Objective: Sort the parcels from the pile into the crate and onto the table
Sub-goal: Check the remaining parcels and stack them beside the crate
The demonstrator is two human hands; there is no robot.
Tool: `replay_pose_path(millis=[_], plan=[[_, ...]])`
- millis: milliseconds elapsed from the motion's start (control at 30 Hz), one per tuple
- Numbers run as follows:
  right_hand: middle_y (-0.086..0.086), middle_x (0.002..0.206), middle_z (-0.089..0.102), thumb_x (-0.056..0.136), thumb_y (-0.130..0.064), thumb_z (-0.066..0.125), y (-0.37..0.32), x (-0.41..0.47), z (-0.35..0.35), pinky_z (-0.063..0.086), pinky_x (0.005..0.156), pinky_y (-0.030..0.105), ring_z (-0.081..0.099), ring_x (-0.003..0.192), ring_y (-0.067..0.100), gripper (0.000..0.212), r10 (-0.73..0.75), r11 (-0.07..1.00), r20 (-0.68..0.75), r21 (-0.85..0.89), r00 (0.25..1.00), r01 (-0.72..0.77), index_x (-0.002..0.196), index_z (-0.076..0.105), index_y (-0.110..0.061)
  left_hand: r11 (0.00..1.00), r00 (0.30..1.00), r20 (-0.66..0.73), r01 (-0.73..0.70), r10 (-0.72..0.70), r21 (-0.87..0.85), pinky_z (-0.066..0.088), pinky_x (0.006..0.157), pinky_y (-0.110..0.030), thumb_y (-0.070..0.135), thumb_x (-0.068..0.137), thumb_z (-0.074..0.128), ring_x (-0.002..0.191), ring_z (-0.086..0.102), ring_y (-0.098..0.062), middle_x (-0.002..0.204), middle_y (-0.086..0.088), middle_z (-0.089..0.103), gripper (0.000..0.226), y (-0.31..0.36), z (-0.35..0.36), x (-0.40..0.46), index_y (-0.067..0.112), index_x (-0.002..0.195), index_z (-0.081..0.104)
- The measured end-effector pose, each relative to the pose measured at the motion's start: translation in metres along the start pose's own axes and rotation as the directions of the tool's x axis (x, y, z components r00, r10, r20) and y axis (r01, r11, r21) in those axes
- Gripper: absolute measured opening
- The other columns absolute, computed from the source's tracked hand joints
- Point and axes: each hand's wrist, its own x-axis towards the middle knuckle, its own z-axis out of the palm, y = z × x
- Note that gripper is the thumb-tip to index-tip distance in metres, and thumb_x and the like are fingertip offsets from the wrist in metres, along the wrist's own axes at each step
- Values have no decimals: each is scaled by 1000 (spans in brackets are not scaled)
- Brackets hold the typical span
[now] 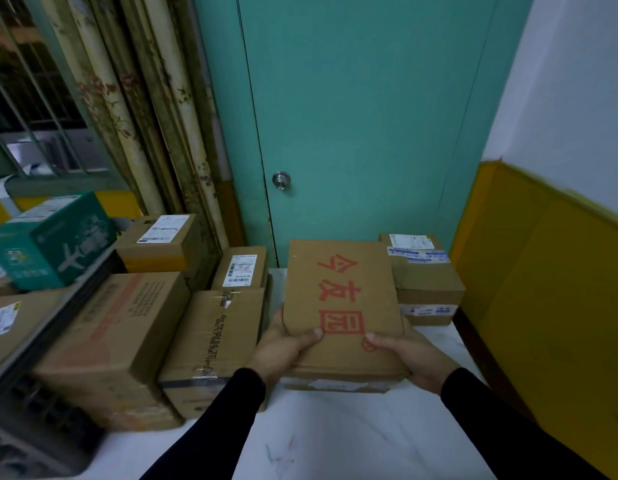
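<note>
A flat brown cardboard parcel (342,299) with large red characters on its top is held in front of me above the white table (335,434). My left hand (283,344) grips its near left corner, thumb on top. My right hand (408,355) grips its near right corner, thumb on top as well. Both arms wear black sleeves. A pile of brown parcels (214,341) stands at the left. A dark crate (34,420) shows at the lower left, partly cut off.
A taped brown box (425,278) with white labels stands at the table's back right. A green box (51,240) sits at the far left on other parcels. Behind is a teal door (352,116); a yellow-panelled wall (543,289) borders the right.
</note>
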Motion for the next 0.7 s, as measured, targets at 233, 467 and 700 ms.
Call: replay_pose_path(millis=[233,467,700], plan=[[2,123,73,78,-16,83,-1,-3,-3,58,90,36,71,111,22,78,-10,1000,6,4,1000,10,146,46,-23,1000,1000,-14,-27,27,-13,56,71,-16,12,80,85,90,74,-6,106,6,77,60,-1,5,2,25,131,54],[5,123,72,83,-7,78,-6,-3,-8,58,83,31,70,109,22,71,-37,999,-14,7,999,37,144,45,-22,999,999,3,-50,50,13,57,77,-20,8,84,81,99,72,-10,113,2,74,65,1,11,6,28,137,48],[8,124,65,97,-18,66,-25,-1,-3,57,87,45,68,107,27,51,-79,990,-124,109,989,93,140,38,-18,999,993,-120,16,-22,-49,60,79,-34,50,77,83,98,73,-18,117,-5,68,70,12,6,13,16,121,42]])
